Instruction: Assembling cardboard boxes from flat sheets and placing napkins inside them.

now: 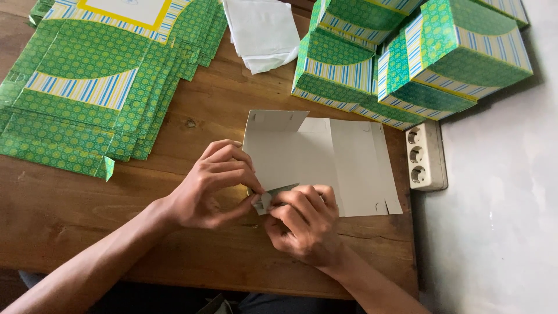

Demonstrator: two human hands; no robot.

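The flat box blank [325, 166] lies plain side up on the wooden surface [70, 215], between the stack of green flat blanks [99, 75] and the folded green boxes [418, 58]. Left hand [212, 186] and right hand [302, 224] both pinch its small corner flap [268, 196].

The flat carton blank [325, 166] looks like matt grey-white cardboard on its unprinted side, smooth with creased folds. The stacked flat blanks [99, 81] and the folded boxes [418, 52] have a printed green face with a slight sheen. The table [70, 209] is brown wood, grain and a knot showing, fairly dull finish. The socket strip [426, 156] is cream plastic, smooth. The white sheets [261, 32] look like soft, thin paper.
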